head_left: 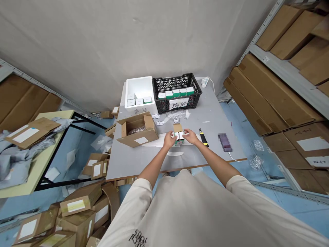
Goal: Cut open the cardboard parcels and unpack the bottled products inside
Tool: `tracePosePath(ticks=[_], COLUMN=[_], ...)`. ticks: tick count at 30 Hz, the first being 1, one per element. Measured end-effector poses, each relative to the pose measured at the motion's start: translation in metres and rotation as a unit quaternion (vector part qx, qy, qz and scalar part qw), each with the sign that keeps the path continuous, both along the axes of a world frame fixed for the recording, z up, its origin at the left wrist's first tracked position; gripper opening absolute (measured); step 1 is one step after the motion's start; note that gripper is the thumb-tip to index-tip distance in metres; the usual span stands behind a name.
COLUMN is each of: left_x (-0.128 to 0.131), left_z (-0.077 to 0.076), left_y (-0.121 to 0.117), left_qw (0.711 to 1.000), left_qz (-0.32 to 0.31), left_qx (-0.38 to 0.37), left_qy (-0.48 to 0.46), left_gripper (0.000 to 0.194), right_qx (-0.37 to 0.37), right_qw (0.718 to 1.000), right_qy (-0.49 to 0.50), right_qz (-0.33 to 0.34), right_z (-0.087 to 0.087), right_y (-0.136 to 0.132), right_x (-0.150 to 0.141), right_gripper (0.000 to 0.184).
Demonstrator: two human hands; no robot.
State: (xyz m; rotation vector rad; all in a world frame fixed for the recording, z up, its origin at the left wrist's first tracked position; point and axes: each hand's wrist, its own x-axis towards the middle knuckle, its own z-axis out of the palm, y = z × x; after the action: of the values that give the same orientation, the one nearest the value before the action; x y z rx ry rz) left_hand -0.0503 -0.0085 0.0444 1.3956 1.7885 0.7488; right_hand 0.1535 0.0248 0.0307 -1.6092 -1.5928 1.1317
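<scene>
My two hands hold the small green-and-white box (pixel 179 141) at mid-frame.
Beyond the front edge, a strip of grey tabletop (pixel 138 159) leads to the box; the left hand (pixel 169 139) and right hand (pixel 190 136) have fingertips against opposite sides, though I can't tell if either pinches. The utility knife (pixel 204 138) lies just right, the open carton (pixel 140 134) left; the black crate (pixel 179 103) stands farther back.

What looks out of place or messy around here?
Mostly litter: crumpled clear plastic and paper scraps lie loose on the gray table in front of the black crate. More crumpled plastic lies on the blue floor at right, and cartons are heaped askew at lower left. No spill shows.
</scene>
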Motion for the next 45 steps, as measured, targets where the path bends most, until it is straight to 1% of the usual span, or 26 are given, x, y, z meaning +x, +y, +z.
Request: tracePosePath(ticks=[3,5,8,10,13,16,18,19,21,23,27,31,33,36,40,42,45], left_x=[0.003,0.004,0.004,0.003,0.001,-0.001,-0.002,-0.002,-0.002,-0.001,0.000,-0.003,-0.004,-0.006,-0.007,-0.008,-0.010], left_z=[-0.002,-0.005,-0.008,-0.010,-0.009,-0.003,0.002,0.004,0.007,0.009,0.008,0.007,0.007,0.007,0.005,0.003,-0.001], left_y=[0.002,0.003,0.005,0.005,0.002,-0.005,-0.010,-0.013,-0.016,-0.017,-0.015,-0.014,-0.015,-0.016,-0.019,-0.020,-0.020], left_qw=[1.000,0.999,0.998,0.998,0.995,0.994,0.994,0.993,0.990,0.988,0.988,0.987,0.985,0.983,0.975,0.970,0.961], left_qz=[-0.004,0.008,0.022,0.020,0.011,0.006,-0.012,-0.030,-0.066,-0.090,-0.105,-0.124,-0.133,-0.143,-0.169,-0.183,-0.201], left_qx=[0.009,0.012,0.017,0.028,0.034,0.034,0.065,0.084,0.110,0.114,0.104,0.099,0.102,0.111,0.144,0.158,0.173], left_qy=[-0.023,-0.044,-0.054,-0.059,-0.091,-0.108,-0.087,-0.073,-0.054,-0.049,-0.045,-0.036,-0.029,-0.011,0.021,0.040,0.072], left_gripper=[0.051,0.052,0.044,0.037,0.031,0.024,0.015,0.014,0.020,0.023,0.022,0.023,0.024,0.024,0.023,0.023,0.024], right_qx=[-0.011,-0.018,-0.020,-0.024,-0.022,0.003,0.012,0.010,-0.003,-0.019,-0.036,-0.037,-0.024,0.014,0.077,0.127,0.195], right_qw=[0.999,0.997,0.994,0.992,0.992,0.992,0.991,0.991,0.990,0.988,0.985,0.987,0.989,0.992,0.992,0.985,0.965], right_qy=[0.039,0.075,0.110,0.119,0.122,0.124,0.130,0.133,0.138,0.147,0.160,0.146,0.132,0.105,0.029,-0.026,-0.108], right_qz=[0.004,0.007,0.011,0.017,0.031,0.029,0.021,0.021,0.030,0.044,0.058,0.061,0.062,0.066,0.094,0.114,0.137], right_z=[0.001,0.004,0.010,0.014,0.018,0.020,0.021,0.022,0.024,0.026,0.029,0.029,0.027,0.022,0.017,0.015,0.013], right_y=[0.002,0.004,0.004,0.003,-0.001,-0.009,-0.015,-0.017,-0.022,-0.024,-0.025,-0.024,-0.025,-0.027,-0.030,-0.032,-0.034], right_x=[-0.003,-0.005,-0.005,-0.003,0.001,0.005,0.005,0.005,0.004,0.003,0.002,0.002,0.003,0.003,0.005,0.006,0.005], right_gripper=[0.054,0.054,0.043,0.036,0.034,0.035,0.035,0.036,0.038,0.040,0.041,0.040,0.039,0.035,0.029,0.027,0.027])
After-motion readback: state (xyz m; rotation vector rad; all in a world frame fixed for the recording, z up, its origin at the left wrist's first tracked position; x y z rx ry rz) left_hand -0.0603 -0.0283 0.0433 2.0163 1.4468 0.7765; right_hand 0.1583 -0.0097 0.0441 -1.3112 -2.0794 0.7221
